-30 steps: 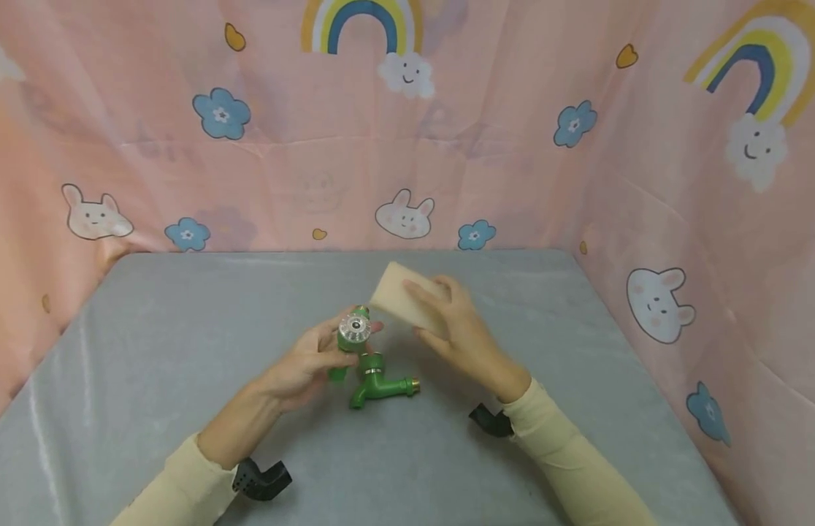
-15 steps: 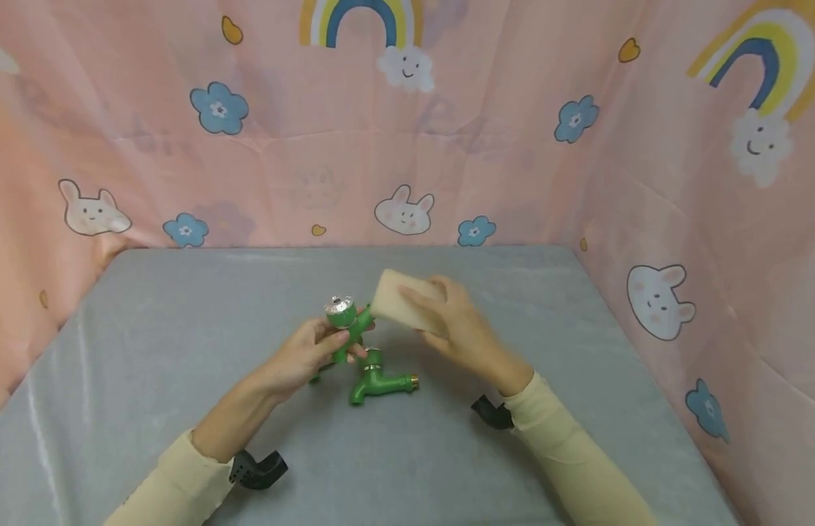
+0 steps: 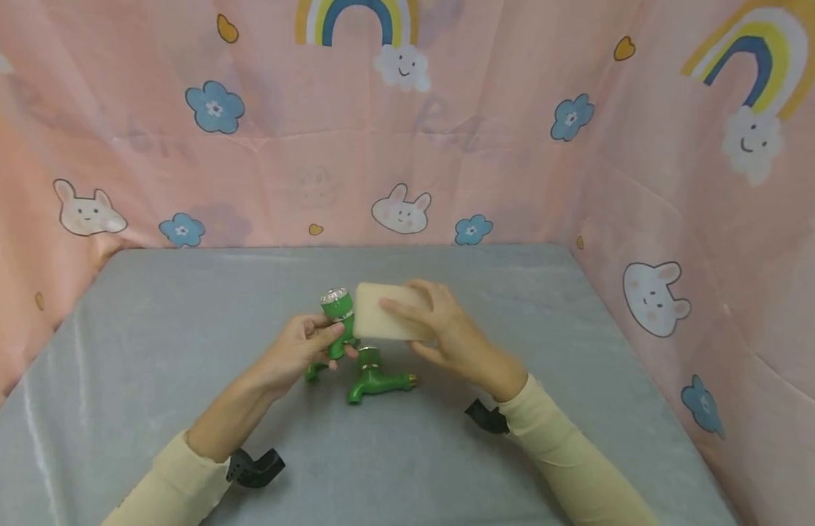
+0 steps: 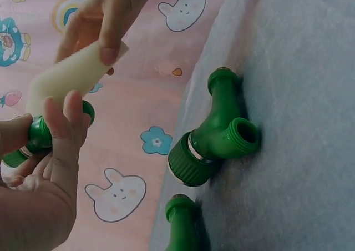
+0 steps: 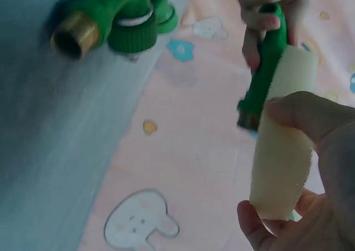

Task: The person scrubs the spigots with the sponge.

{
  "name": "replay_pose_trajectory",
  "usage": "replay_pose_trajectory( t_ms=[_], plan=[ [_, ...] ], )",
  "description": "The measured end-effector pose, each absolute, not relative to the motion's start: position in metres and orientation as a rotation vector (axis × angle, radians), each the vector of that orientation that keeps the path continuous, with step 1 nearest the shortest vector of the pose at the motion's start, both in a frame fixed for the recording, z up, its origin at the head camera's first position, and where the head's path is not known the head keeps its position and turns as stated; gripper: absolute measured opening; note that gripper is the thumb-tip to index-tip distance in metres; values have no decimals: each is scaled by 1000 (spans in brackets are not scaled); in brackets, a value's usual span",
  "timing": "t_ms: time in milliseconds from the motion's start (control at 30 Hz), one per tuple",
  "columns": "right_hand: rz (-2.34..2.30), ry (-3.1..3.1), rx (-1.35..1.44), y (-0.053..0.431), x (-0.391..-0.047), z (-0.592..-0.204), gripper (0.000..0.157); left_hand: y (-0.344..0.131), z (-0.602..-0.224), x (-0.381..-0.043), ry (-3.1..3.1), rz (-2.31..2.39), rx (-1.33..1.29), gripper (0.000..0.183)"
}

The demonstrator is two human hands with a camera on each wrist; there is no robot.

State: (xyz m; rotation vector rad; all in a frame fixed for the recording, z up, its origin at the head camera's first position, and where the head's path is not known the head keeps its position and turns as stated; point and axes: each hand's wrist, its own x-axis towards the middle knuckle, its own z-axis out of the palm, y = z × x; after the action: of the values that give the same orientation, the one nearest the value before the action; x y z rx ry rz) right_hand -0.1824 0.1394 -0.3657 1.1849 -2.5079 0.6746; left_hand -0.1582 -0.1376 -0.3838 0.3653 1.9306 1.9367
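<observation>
My left hand (image 3: pixel 301 351) holds a green tap (image 3: pixel 338 305) with a silver-topped knob, raised above the table with the knob upward. My right hand (image 3: pixel 450 332) grips a cream sponge (image 3: pixel 371 318) between thumb and fingers. The sponge lies against the side of the tap and hides part of it in the head view. In the right wrist view, the sponge (image 5: pixel 285 156) runs alongside the tap body (image 5: pixel 269 62), whose brass-coloured end shows. Thumb and fingers of the left hand (image 4: pixel 55 173) pinch the tap (image 4: pixel 40 134) in the left wrist view.
A second green tap (image 3: pixel 375 383) lies on the grey cloth-covered table (image 3: pixel 407 453) just below the hands. Behind the left hand a third green tap (image 3: pixel 314 370) shows partly. A pink patterned curtain (image 3: pixel 282 168) stands at the back and sides.
The left hand has turned the tap from knob facing the camera to knob upward. The sponge has moved left and down, from beside the tap to against it.
</observation>
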Motion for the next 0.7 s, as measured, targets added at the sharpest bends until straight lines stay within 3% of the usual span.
replay_pose_trajectory(
  t_ms=[300,700],
  plan=[
    [734,-2516,972,161,-199,-361,67,-142,-383,-162,1960,1956,276,45],
    [605,-2319,1137,125,-172,-365,74,-130,-383,-151,2034,1749,382,42]
  ],
)
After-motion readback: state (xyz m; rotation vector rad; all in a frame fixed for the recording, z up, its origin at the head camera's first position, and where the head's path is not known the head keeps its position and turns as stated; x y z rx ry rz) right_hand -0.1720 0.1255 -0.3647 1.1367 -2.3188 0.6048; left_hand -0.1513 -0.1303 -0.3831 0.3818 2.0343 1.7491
